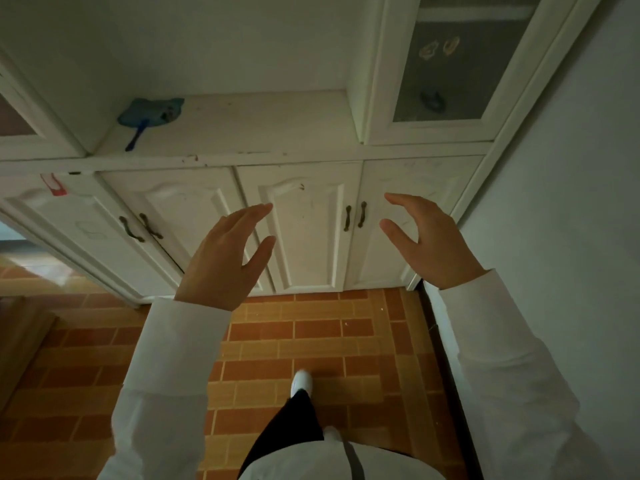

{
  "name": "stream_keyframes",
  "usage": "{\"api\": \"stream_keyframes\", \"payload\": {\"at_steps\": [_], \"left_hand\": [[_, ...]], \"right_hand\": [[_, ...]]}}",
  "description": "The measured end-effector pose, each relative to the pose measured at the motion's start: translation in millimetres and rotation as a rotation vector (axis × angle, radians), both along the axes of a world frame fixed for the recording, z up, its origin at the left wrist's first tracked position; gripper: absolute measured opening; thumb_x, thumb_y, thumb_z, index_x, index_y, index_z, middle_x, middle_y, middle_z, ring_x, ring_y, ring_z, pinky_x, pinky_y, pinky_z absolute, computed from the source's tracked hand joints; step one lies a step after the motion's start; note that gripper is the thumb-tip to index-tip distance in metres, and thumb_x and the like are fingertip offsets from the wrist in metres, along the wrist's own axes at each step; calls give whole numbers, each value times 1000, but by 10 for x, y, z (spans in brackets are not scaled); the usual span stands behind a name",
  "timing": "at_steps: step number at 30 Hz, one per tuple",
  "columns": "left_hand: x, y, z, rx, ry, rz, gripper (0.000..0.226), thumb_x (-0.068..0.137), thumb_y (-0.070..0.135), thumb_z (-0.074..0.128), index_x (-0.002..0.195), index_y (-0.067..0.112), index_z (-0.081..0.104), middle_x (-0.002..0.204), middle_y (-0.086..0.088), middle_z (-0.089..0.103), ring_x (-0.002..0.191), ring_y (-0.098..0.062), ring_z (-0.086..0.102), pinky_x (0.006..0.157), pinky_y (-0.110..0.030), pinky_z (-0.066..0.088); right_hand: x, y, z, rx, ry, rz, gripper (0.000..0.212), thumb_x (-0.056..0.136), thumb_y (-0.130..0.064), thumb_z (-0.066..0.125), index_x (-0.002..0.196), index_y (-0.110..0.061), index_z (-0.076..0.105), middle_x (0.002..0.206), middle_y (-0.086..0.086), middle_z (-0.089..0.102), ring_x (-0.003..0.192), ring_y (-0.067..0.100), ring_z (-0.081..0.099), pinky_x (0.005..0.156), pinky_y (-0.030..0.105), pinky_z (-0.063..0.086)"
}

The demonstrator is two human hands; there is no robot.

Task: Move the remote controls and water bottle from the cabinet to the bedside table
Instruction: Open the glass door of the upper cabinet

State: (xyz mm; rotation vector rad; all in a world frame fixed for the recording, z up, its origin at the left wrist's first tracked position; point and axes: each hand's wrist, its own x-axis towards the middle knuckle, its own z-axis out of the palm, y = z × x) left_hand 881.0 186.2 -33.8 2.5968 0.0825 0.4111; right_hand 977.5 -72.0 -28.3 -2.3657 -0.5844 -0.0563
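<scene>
A white cabinet (pixel 304 157) fills the upper half of the view, with an open shelf over a row of shut lower doors. My left hand (pixel 225 258) and my right hand (pixel 426 237) are both raised in front of those doors, fingers spread, palms facing each other, holding nothing. Both arms wear white sleeves. No remote control or water bottle shows on the shelf or anywhere else in view.
A blue flat object with a blue handle (pixel 149 114) lies at the shelf's left end. Dark door handles (pixel 355 216) sit between my hands. A glass-front upper door (pixel 446 60) stands at right, a grey wall (pixel 571 202) beside it. Brick-pattern floor (pixel 311 330) below, my white shoe (pixel 302 381) on it.
</scene>
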Motion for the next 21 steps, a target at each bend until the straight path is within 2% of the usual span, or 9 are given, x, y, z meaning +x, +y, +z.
{"api": "stream_keyframes", "payload": {"at_steps": [5, 10, 15, 21], "left_hand": [[690, 198, -52, -1, -11, -48, 46, 93, 30, 50, 138, 21, 43, 139, -1, 50, 126, -20, 49, 104, -40, 42], [1495, 456, -52, 10, -24, -107, 46, 93, 28, 51, 137, 20, 44, 138, -1, 51, 128, -19, 47, 105, -34, 39], [2269, 760, 77, 13, -48, -178, 45, 93, 27, 51, 137, 18, 45, 137, -3, 52, 125, -21, 50, 104, -43, 42], [2975, 990, 180, 66, -66, -267, 47, 92, 34, 46, 136, 19, 46, 136, -2, 53, 125, -22, 50, 106, -46, 40]], "right_hand": [[560, 168, -56, 13, -4, -28, 47, 94, -32, 51, 138, -15, 43, 140, 3, 48, 131, 16, 40, 110, 29, 30], [1209, 443, -53, 26, -23, -79, 48, 94, -33, 50, 138, -16, 43, 140, 2, 48, 132, 16, 40, 112, 32, 30], [1814, 768, 32, 24, -15, -134, 49, 94, -38, 48, 139, -20, 40, 143, 0, 46, 133, 14, 39, 111, 29, 29], [2282, 1000, 117, 31, -25, -220, 56, 89, -49, 42, 139, -23, 39, 144, -1, 45, 133, 16, 40, 112, 38, 34]]}}
